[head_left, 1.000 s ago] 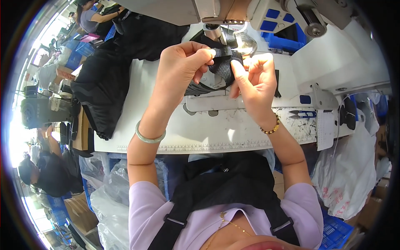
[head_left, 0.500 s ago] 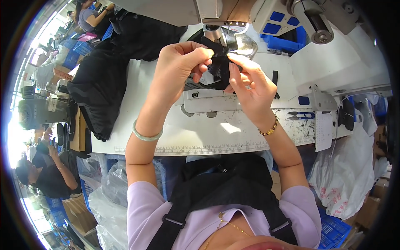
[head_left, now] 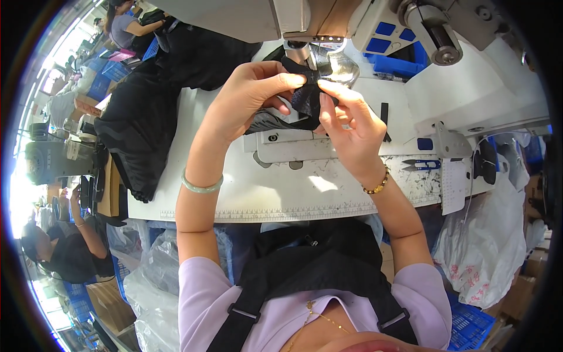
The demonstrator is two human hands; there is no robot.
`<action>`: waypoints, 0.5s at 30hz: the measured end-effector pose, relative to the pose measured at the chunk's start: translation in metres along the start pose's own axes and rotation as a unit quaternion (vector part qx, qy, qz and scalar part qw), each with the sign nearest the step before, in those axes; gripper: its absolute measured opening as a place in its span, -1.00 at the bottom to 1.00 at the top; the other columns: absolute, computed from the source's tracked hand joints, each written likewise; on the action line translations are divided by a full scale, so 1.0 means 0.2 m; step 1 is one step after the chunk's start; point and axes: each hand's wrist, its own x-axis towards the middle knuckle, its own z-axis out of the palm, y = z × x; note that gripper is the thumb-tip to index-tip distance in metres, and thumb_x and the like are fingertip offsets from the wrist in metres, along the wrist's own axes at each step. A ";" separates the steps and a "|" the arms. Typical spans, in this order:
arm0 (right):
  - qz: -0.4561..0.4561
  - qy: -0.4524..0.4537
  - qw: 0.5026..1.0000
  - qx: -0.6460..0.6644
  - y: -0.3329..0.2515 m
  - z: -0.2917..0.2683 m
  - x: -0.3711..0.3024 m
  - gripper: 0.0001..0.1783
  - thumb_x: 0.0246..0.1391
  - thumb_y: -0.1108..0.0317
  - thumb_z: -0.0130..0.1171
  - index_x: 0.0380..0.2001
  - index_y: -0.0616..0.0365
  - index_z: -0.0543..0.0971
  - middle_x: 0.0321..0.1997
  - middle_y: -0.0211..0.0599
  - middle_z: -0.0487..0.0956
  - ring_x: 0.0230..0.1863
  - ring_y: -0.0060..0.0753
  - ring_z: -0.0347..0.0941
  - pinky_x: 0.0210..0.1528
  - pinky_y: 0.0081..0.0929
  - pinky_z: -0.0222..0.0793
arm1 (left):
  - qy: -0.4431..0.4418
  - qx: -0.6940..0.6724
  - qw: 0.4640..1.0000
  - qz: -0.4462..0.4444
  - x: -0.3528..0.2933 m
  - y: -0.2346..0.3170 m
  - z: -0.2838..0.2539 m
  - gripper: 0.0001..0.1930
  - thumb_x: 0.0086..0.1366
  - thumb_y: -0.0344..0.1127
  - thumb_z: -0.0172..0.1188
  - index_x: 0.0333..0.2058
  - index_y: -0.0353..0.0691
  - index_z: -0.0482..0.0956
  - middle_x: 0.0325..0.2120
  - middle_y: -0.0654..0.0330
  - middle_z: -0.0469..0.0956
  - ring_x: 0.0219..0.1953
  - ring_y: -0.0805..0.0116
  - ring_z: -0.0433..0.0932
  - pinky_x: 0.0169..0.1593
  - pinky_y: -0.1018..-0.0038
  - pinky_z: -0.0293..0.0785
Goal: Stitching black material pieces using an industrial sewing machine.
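A piece of black fabric [head_left: 306, 98] lies under the needle area of a white sewing machine [head_left: 328, 17]. My left hand [head_left: 258, 94] pinches its left side between thumb and fingers, close to the presser foot. From the right, my right hand [head_left: 353, 111] grips the same fabric with thumb and forefinger. Both hands sit just in front of the machine's needle bar [head_left: 298, 53], with a short stretch of fabric between the fingertips. Part of the fabric is hidden behind my left fingers.
Dark garments [head_left: 141, 117] are heaped at the table's left. Blue thread snips [head_left: 422, 165] and a narrow black strip [head_left: 385, 120] lie on the right. A ruler tape [head_left: 270, 212] runs along the front edge. A blue tray [head_left: 402, 61] stands behind. Co-workers sit at far left.
My left hand has shifted slightly left and down, and the black fabric between my hands has turned and bunched. My right hand has moved only slightly.
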 end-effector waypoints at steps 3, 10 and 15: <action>-0.006 0.001 1.000 -0.011 0.00 0.00 0.00 -0.64 -0.13 0.65 0.21 -0.18 0.16 0.53 -0.32 -0.27 0.55 -0.48 -0.60 0.52 -0.49 -0.69 0.46 | -0.012 -0.029 0.999 0.011 0.00 0.00 0.02 -0.81 0.11 -0.30 0.24 -0.45 -0.34 0.53 -0.55 0.23 0.50 -0.56 0.55 0.47 -0.46 0.70 0.43; 0.027 -0.043 0.998 -0.036 -0.06 -0.02 0.03 -0.73 -0.01 0.65 0.11 -0.17 0.27 0.50 -0.31 -0.28 0.56 -0.52 -0.69 0.49 -0.59 -0.76 0.41 | 0.012 -0.059 0.998 -0.004 0.03 0.02 0.03 -0.87 0.10 -0.38 0.18 -0.45 -0.36 0.53 -0.54 0.21 0.52 -0.54 0.55 0.49 -0.45 0.67 0.44; 0.081 -0.021 0.996 -0.033 -0.09 0.00 0.05 -0.72 0.01 0.59 0.12 -0.15 0.20 0.50 -0.41 -0.36 0.55 -0.60 -0.69 0.48 -0.61 -0.77 0.38 | 0.018 -0.064 0.998 -0.005 0.05 0.01 0.02 -0.88 0.09 -0.39 0.17 -0.46 -0.35 0.53 -0.56 0.24 0.50 -0.56 0.57 0.46 -0.46 0.66 0.43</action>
